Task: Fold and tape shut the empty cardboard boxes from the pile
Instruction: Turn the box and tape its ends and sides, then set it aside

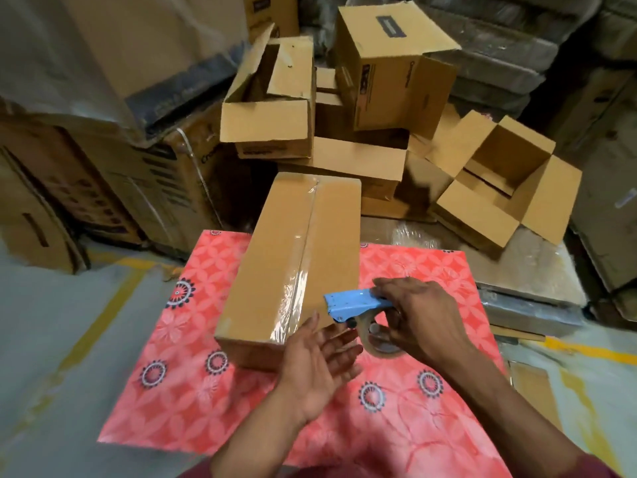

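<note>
A long cardboard box (275, 257) lies on the red patterned cloth (193, 384), its flaps closed and a strip of clear tape (303, 257) running along the top seam and over the near end. My right hand (420, 315) grips a blue tape dispenser (355, 301) with a clear tape roll (382, 339), held at the box's near right corner. My left hand (320, 360) is spread flat, palm up, its fingertips touching the near end of the box just below the dispenser.
A pile of open empty cardboard boxes (348, 108) stands behind the cloth, one wide open box (506, 177) at the right. Large printed cartons (113, 174) line the left wall. Wrapped flat bundles (531, 301) lie right of the cloth. Grey floor with yellow lines (86, 326) spreads at the left.
</note>
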A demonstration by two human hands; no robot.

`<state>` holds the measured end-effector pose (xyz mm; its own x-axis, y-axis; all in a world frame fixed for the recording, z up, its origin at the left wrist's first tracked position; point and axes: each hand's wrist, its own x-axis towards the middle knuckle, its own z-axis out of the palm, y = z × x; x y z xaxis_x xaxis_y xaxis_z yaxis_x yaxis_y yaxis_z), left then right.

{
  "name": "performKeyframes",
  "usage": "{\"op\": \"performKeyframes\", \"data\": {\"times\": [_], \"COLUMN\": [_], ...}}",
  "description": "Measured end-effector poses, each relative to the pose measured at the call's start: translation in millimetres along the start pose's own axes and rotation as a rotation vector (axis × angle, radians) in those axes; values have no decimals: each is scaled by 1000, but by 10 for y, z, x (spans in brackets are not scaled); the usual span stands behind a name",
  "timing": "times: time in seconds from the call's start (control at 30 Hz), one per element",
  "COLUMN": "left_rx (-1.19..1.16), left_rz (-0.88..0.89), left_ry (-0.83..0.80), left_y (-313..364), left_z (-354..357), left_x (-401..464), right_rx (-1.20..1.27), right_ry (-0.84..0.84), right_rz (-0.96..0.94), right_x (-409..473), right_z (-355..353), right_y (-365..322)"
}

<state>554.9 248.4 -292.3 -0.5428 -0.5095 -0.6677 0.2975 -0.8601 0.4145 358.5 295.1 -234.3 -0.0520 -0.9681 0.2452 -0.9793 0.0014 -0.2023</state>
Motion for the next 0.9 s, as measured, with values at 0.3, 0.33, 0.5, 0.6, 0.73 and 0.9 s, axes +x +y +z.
{"op": "performKeyframes", "data": {"times": [0.3,0.33,0.5,0.6,0.73,0.9], "left_rx": [161,249,603,703,649,552], "left_rz": [40,74,307,350,272,209], "left_ry": [114,148,204,252,291,278], "left_y": [651,725,1101,1274,1367,1427], "left_z": [-855,-957,-1296,-1475,-1654,-1872], "left_x": [-354,-387,-584,-567,-452,-371], "right_rx": [-38,-33,-6,-51,-66,-53], "right_ry": [-80,-100,-334,-399,-434,-501], "right_rz": [-96,-100,-73,-121,-152,-119], "right_x": [279,285,289,399,616,644], "right_z": [268,315,521,563,528,485], "right_y": [-1058,-1119,-1501,-1604,-1647,-1562]}}
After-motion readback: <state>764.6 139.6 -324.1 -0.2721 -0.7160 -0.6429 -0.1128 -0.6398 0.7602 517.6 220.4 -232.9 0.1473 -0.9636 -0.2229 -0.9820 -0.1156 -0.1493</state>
